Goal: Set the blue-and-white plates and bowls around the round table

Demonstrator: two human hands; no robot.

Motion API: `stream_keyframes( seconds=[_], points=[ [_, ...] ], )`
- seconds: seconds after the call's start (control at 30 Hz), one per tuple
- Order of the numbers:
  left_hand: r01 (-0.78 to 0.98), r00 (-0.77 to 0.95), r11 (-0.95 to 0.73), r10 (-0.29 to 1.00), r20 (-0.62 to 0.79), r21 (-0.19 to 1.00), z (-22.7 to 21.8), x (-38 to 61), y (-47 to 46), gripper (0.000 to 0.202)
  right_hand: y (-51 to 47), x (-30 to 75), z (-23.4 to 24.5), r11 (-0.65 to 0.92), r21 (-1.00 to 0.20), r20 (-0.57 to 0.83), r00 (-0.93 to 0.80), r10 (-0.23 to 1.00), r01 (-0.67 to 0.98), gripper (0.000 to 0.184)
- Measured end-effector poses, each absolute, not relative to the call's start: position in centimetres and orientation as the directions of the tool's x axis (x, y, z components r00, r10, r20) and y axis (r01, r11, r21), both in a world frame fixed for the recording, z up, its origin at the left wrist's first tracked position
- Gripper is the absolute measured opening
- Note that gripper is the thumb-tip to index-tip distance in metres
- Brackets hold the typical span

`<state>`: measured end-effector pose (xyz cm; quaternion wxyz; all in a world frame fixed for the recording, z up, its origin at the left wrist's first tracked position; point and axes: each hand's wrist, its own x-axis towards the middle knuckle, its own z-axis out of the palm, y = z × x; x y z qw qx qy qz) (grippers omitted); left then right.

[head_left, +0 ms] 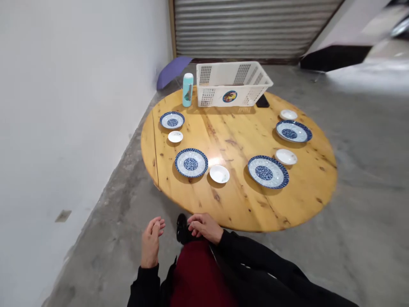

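Observation:
My left hand point(152, 241) hangs over the floor, off the table's near left edge, with nothing in it and its fingers loosely curled but apart. At the near rim of the round wooden table point(236, 209) is my right hand point(205, 227), also holding nothing, its fingers relaxed and partly spread. Nearest to both hands lie a blue-patterned plate point(191, 163) and a small white dish point(219, 174). Another patterned plate point(268, 172) sits to the right beside a white dish point(286, 157). Farther right are a plate point(293, 131) and a dish point(288, 114); at left, a plate point(172, 120) and a dish point(175, 136).
A white plastic basket point(233, 85) stands at the table's far side, with a turquoise bottle point(188, 90) to its left and a black phone-like object point(262, 101) at its right. Behind are a purple umbrella point(174, 72), a black umbrella-like shape point(334, 58) and a roller shutter point(252, 30). A white wall point(76, 98) borders the left.

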<state>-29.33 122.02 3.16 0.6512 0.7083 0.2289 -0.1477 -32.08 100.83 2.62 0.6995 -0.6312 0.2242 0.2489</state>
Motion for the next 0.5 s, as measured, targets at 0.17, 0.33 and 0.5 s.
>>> stream_keyframes(
  seconds=[0.17, 0.33, 0.5],
  points=[
    [0.522, 0.853, -0.127, 0.089, -0.515, 0.843, 3.6, -22.4, 122.6, 0.062, 102.3, -25.2, 2.7, 0.183, -0.792, -0.589, 0.808, 0.029, -0.583, 0.019],
    [0.491, 0.869, -0.202, 0.037, -0.494, 0.848, 4.4, -14.6, 122.6, 0.056, 101.7, -22.1, 2.4, 0.287, -0.799, -0.569, 0.819, -0.074, -0.529, 0.023],
    [0.459, 0.881, -0.169, -0.043, -0.471, 0.872, 4.0, -4.5, 120.1, 0.042, 100.2, -22.1, 2.2, 0.367, -0.776, -0.611, 0.755, -0.237, -0.513, 0.037]
  ],
)
